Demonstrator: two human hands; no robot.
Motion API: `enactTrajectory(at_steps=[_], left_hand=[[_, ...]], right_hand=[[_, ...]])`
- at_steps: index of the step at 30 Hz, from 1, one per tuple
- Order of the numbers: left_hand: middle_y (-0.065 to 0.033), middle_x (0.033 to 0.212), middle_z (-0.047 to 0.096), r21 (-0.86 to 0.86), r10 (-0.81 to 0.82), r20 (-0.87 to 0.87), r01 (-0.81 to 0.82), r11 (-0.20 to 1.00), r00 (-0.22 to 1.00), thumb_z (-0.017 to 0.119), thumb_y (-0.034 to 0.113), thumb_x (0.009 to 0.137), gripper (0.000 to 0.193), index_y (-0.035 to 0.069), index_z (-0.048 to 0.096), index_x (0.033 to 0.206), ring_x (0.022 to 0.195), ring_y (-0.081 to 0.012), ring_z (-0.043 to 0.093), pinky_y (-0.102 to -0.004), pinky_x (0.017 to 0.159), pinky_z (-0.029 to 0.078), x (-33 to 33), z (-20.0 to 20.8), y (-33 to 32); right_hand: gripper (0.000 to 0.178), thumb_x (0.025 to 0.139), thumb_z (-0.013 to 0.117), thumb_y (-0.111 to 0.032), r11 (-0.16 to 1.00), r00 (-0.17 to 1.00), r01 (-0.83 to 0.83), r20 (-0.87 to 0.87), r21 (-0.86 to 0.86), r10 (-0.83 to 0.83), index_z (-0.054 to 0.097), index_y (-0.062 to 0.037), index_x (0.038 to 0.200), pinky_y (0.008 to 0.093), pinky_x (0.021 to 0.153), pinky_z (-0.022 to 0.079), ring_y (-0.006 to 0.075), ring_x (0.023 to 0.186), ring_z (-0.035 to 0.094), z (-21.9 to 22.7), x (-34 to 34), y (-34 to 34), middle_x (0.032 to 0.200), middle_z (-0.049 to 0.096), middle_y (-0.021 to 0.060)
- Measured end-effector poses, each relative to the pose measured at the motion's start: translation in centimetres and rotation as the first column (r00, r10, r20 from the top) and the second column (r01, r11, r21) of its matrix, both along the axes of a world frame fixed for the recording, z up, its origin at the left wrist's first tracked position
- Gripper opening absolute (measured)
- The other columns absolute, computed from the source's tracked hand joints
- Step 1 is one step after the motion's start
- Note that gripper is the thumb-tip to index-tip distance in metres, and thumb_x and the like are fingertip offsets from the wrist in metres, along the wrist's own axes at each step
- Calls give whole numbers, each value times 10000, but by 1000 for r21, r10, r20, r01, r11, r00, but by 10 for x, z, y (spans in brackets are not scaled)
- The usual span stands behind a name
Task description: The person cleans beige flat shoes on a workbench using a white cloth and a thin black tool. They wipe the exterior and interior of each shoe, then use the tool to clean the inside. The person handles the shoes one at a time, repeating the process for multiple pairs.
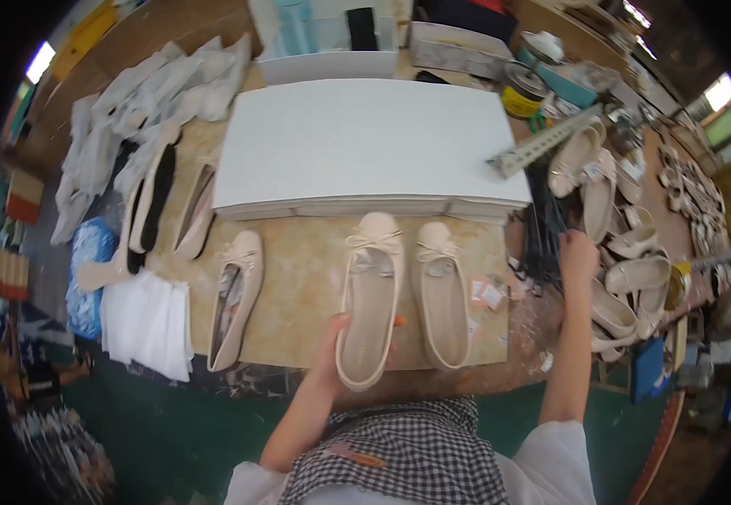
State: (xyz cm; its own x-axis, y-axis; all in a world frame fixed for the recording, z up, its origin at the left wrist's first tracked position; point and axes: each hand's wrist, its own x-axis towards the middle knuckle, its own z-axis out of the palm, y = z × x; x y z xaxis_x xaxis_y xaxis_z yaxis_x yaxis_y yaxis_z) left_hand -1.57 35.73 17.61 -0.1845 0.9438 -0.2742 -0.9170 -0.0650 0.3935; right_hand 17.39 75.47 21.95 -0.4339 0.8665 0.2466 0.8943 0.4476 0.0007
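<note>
One cream ballet flat with a small bow [365, 328] in the left hand [329, 342], heel over the bench's [298, 311] front edge.
Left fingers grip its side near the heel; a second cream bow-front flat [447, 324] sits just to its right — behind both, a white flat-topped stack [365, 143]. Right hand [579, 252] is beside a bundle of thin black strips [545, 215], toward the bench's right side — whether its fingers pinch anything, I cannot tell.

Pale beige shoe [365, 316] — black-and-white checked apron [420, 450] — dark green floor [189, 425]
</note>
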Motion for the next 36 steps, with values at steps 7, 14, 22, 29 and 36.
enactTrajectory(at_steps=[7, 14, 22, 29, 36], left_hand=[[-184, 1233, 577, -197, 336, -486, -476, 857, 807, 474, 488, 891, 699, -16, 389, 1369, 1018, -268, 628, -383, 855, 533, -14, -7, 5], [-135, 1276, 529, -145, 364, -660, -587, 797, 657, 489, 444, 920, 664, -4, 352, 1391, 1145, -211, 535, -331, 955, 442, -16, 19, 10], [-133, 1236, 548, -84, 375, -735, -625, 776, 565, 478, 582, 907, 776, -41, 369, 1357, 1115, -198, 542, -324, 946, 438, -6, 24, 6], [-138, 1258, 520, -132, 269, -717, -504, 854, 643, 421, 545, 945, 700, -22, 385, 1353, 1172, -198, 487, -348, 994, 397, 9, 4, 4], [-127, 1204, 587, -256, -395, -918, -812, 525, 35, 644, 84, 847, 457, -4, 540, 1283, 1042, -198, 573, -344, 901, 459, -49, 46, -63]], right_hand=[[343, 863, 615, -51, 532, 728, -619, -676, -577, 115, 615, -29, 1205, 230, 484, 352, 42, 518, 404, 73, -66, -189, 559, 482, -12], [361, 902, 588, -121, 181, 702, -712, -682, -678, 205, 565, -47, 1255, 336, 478, 383, 230, 464, 467, 85, -97, -240, 590, 475, 182], [337, 909, 559, -121, 432, 565, -803, -754, -410, 336, 575, 10, 1220, 370, 446, 403, 281, 433, 538, 82, -115, -264, 535, 518, 146], [410, 892, 602, -179, 553, 642, -761, -521, -339, 563, 547, -29, 1269, 377, 515, 492, 272, 566, 620, 45, -123, -289, 728, 643, 145], [234, 863, 555, -84, 781, 762, -487, -627, -391, 161, 641, -45, 1077, 405, 731, 500, 312, 865, 626, 31, -52, -131, 921, 647, 158]])
